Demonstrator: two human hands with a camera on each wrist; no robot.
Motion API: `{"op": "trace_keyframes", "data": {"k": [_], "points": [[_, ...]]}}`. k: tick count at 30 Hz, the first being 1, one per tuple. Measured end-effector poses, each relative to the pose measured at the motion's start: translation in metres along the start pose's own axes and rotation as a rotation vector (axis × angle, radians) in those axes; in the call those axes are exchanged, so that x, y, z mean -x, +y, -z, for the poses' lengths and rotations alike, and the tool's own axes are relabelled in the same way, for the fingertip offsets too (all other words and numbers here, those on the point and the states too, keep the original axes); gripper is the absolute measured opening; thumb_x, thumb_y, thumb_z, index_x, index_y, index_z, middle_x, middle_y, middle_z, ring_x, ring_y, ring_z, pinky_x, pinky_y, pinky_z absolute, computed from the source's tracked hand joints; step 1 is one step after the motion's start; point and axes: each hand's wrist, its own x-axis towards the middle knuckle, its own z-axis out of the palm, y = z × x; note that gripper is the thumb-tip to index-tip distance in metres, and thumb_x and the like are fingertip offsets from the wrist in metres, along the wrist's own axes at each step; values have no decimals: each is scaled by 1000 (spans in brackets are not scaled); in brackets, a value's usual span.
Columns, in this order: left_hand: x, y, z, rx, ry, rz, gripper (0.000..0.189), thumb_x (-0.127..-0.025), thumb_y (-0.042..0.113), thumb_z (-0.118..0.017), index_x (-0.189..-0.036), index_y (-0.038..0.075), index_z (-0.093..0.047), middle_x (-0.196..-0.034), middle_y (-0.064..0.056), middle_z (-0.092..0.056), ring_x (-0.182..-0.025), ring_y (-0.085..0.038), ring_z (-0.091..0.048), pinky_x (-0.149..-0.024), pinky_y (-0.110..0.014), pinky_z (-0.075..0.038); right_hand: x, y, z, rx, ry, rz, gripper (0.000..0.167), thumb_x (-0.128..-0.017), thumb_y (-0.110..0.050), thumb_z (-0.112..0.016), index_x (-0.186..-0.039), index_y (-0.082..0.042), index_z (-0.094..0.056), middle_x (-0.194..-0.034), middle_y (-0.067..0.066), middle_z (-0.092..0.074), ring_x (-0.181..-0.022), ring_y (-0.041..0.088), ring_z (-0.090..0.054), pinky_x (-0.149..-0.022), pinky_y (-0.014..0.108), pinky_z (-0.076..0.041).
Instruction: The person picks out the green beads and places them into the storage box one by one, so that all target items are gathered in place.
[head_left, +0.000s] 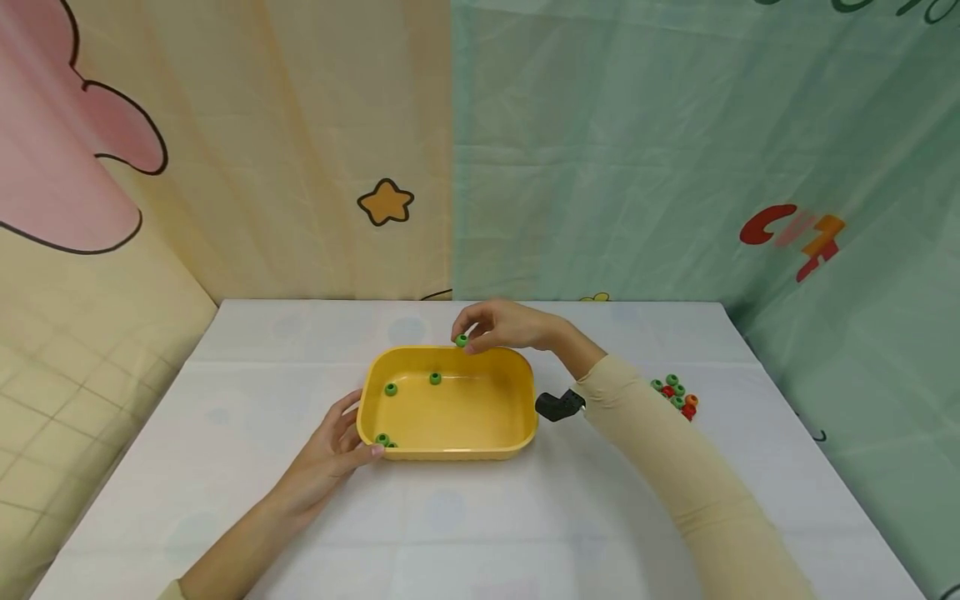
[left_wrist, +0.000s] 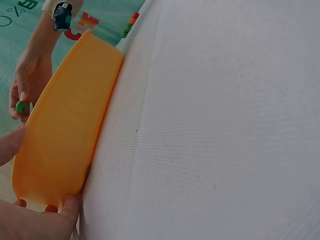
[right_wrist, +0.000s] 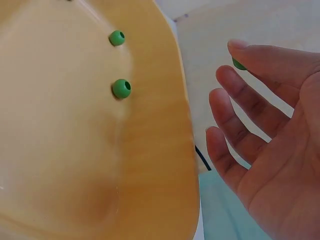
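A yellow rectangular tray with raised walls stands on the table. Around its left end the left hand holds on, thumb over the near left corner of the rim and fingers along the outer wall. Above the far rim, the right hand pinches a green bead between thumb and fingertips; in the right wrist view the thumb covers most of that bead. Inside the tray lie several green beads, one green bead near the far wall, another green bead to its left, others by the near left corner.
To the right, partly behind the right sleeve, a cluster of green, red and orange beads lies on the white tablecloth. A black wrist camera sits under the right forearm. Patterned curtains rise behind the table.
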Motion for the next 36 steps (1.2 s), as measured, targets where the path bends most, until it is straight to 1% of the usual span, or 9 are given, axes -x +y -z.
{"op": "trace_keyframes", "data": {"k": [4,7,13,18,21,23,28,32,36], "points": [[0,-1,-1,-5,3,6,98,-91,3,-77,-164,23,-15,-167,-9,-19,-152,-28,-23,-102,-17,-42,-7,-2,-3,-13,-23,12,26,-97,-5,-70,-120,6,-65,-118,11,-66,-109,25,-66,-97,35,-54],[-1,-2,-1,-3,2,7,99,-91,3,-77,-165,23,-15,-167,-10,-18,-152,-29,-23,-102,-17,-42,-10,-3,-4,-3,-29,20,27,-97,-6,-71,-121,5,-66,-121,13,-65,-110,25,-66,-97,34,-54],[-3,-4,0,12,-4,5,97,-91,2,-76,-164,23,-15,-167,-9,-18,-152,-29,-24,-100,-16,-43,-7,2,-1,-8,-13,-11,29,-98,-5,-70,-124,6,-65,-127,18,-63,-112,25,-65,-98,34,-53],[-4,-3,0,7,-11,3,97,-93,2,-75,-165,22,-13,-168,-10,-17,-152,-30,-23,-101,-16,-43,2,6,3,-8,5,-31,26,-97,-6,-71,-122,0,-67,-130,24,-61,-112,25,-65,-99,34,-53],[-4,-2,-1,1,-14,1,97,-94,3,-74,-165,22,-12,-169,-11,-16,-153,-31,-22,-104,-19,-42,8,9,6,-2,16,-37,24,-97,-8,-72,-120,-4,-68,-128,20,-62,-112,24,-65,-99,35,-53],[-4,-2,-1,0,-14,1,96,-94,3,-74,-166,21,-11,-169,-12,-15,-153,-31,-21,-105,-21,-42,12,11,8,-3,21,-42,24,-97,-9,-72,-121,-5,-68,-127,17,-63,-113,24,-65,-99,35,-53],[-3,-2,-2,8,-8,6,96,-94,3,-74,-166,21,-11,-169,-12,-16,-153,-30,-22,-104,-21,-43,25,15,14,2,35,-62,25,-98,-11,-71,-122,-6,-68,-126,14,-64,-114,24,-64,-98,36,-53],[-3,-1,-3,4,-8,9,96,-95,3,-74,-166,21,-11,-169,-12,-15,-154,-31,-20,-106,-23,-42,36,20,19,-7,46,-76,26,-98,-11,-71,-123,-6,-68,-130,19,-61,-115,25,-63,-99,37,-53],[-2,-1,-4,-2,4,21,96,-94,3,-75,-165,22,-13,-169,-11,-16,-153,-30,-21,-105,-21,-42,47,25,23,-16,58,-92,26,-98,-10,-70,-124,-6,-68,-133,23,-59,-116,26,-63,-99,38,-53]]}}
